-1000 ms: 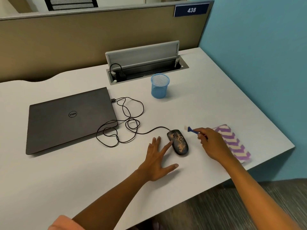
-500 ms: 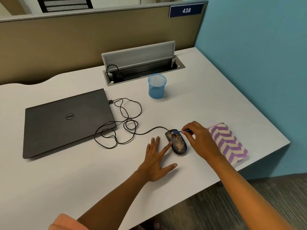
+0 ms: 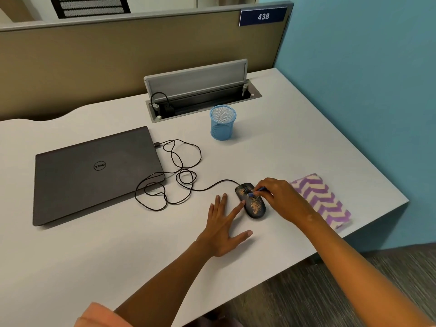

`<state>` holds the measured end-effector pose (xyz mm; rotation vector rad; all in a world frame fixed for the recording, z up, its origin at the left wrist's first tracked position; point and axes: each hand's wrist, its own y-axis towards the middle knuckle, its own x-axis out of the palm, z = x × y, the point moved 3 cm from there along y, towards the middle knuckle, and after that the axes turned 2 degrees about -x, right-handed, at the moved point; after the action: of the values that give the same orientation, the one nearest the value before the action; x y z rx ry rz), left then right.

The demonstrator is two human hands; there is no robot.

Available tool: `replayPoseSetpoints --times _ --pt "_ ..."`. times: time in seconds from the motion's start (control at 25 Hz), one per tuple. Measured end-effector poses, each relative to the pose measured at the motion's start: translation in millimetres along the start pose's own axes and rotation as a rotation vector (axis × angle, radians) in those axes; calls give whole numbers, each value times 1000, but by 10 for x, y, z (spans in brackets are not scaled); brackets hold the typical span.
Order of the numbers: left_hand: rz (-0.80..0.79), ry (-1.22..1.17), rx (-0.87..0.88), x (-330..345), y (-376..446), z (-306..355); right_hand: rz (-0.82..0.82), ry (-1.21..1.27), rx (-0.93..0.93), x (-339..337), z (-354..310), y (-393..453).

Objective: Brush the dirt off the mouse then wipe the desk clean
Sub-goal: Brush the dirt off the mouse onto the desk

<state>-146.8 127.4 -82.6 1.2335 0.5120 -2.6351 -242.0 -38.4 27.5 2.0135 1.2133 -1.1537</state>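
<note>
A black wired mouse (image 3: 253, 207) speckled with brown dirt lies on the white desk (image 3: 271, 149). My right hand (image 3: 282, 199) pinches a small blue brush (image 3: 256, 191), whose tip rests on the top of the mouse. My left hand (image 3: 223, 228) lies flat on the desk with its fingers spread, the index fingertip touching the mouse's left side. A purple and cream zigzag cloth (image 3: 322, 199) lies just right of my right hand, partly hidden by the wrist.
A shut dark laptop (image 3: 94, 173) lies at the left, with the mouse cable (image 3: 174, 178) looped beside it. A blue mesh cup (image 3: 222, 122) stands behind the mouse. An open cable box (image 3: 200, 93) sits near the partition. The desk's edge runs close on the right.
My right hand has come in from the right with the brush and lowered its tip onto the mouse. My left hand has stayed against the mouse.
</note>
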Motion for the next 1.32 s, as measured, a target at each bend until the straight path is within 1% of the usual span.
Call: replayPoseSetpoints --times 0.08,0.24,0.32,0.48,0.56,0.68,0.8,0.92,1.0,1.16,1.32 --pt "4 -3 1 -3 3 -6 -4 34 10 -16 50 -108" --pt "-8 -3 -1 -17 3 -2 84 62 -13 -61 54 -61" --pt "-7 -19 -2 -18 -5 4 77 62 -1 -36 27 -40" --pt "-7 -26 -5 -23 -10 2 5 28 35 1 105 -269" --pt "-6 -34 -4 -38 -10 6 22 39 35 -49 104 -317" --pt "-13 -37 -4 -43 -16 14 77 75 -10 -65 -9 -170" --pt "-32 -17 -7 -41 -21 16 39 38 -10 31 -71 -102" --pt "-36 0 0 -43 -14 13 10 7 7 58 10 -309" --pt "-31 3 3 -43 -12 13 19 29 -1 21 22 -388" --pt "-28 -7 1 -33 -13 7 56 26 -31 33 -74 -201" --pt "-25 -4 1 -31 -14 9 -38 -44 -42 110 -65 -341"
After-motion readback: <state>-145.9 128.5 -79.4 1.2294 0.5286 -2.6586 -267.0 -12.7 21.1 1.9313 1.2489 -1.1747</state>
